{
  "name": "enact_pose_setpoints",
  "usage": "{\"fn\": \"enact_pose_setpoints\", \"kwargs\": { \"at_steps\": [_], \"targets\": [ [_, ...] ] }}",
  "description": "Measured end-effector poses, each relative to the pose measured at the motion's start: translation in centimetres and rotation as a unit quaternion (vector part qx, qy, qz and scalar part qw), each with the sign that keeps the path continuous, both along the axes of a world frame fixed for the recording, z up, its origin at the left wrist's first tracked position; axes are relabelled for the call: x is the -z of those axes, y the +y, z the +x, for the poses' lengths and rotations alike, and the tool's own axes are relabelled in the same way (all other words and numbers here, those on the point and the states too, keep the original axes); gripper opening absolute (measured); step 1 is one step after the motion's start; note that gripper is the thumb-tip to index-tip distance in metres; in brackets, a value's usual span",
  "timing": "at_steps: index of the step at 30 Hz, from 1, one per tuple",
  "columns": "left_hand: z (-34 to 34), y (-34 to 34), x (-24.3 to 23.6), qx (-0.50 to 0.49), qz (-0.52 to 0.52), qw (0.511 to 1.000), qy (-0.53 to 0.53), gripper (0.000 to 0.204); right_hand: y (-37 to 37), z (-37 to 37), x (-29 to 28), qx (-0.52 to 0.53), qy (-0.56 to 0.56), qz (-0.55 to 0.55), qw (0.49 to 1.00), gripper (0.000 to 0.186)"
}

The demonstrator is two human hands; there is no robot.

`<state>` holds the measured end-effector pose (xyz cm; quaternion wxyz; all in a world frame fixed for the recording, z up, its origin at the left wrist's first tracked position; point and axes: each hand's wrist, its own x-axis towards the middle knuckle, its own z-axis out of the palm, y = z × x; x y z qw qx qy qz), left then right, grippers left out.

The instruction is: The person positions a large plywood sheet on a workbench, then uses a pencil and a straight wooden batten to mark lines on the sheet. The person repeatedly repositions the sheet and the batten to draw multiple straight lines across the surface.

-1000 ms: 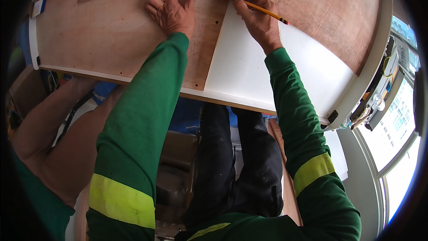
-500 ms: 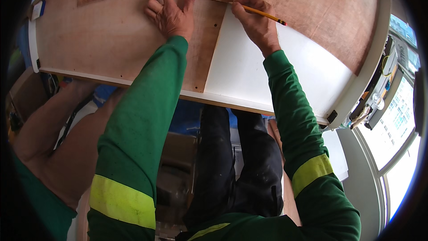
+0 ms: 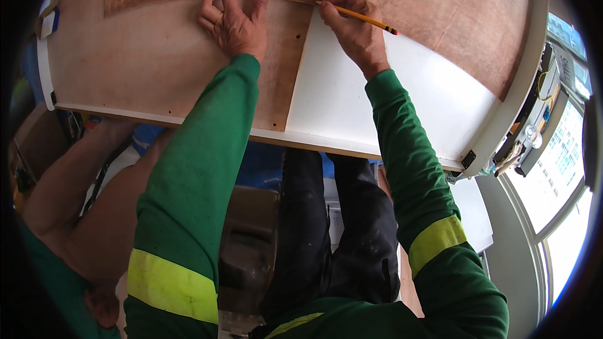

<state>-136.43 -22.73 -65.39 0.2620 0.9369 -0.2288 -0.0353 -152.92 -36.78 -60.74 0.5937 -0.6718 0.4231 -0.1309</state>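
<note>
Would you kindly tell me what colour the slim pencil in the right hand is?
The slim pencil is yellow-orange, best seen in the head view.

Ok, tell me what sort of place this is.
Probably an indoor workshop or a room being fitted out: the right hand holds a pencil near a brown board and a white panel, and a bright window shows at the right.

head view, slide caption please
Right hand holds a yellow pencil near a corner of a white panel, left hand spread over brown wood.
</note>
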Motion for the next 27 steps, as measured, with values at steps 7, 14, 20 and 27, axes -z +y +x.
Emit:
{"fn": "enact_pose_setpoints", "kwargs": {
  "at_steps": [7,14,20,27],
  "targets": [
    [0.1,0.1,-0.2,0.006,0.004,1.0,-0.003,0.093,0.1,0.2,0.4,0.016,-0.01,-0.017,1.0,0.024],
    [0.0,0.1,-0.2,0.01,0.01,1.0,-0.007,0.093,0.3,0.3,0.1,0.023,-0.002,-0.036,0.999,0.023],
    [-0.1,-0.1,-0.1,0.012,0.004,1.0,-0.018,0.094,-0.4,-0.4,-0.4,0.001,-0.009,-0.021,1.0,0.02],
    [-0.1,0.0,-0.2,-0.004,0.04,0.999,-0.016,0.092,-10.3,-9.3,-0.9,0.166,-0.008,-0.26,0.951,0.022]
  ]
}}
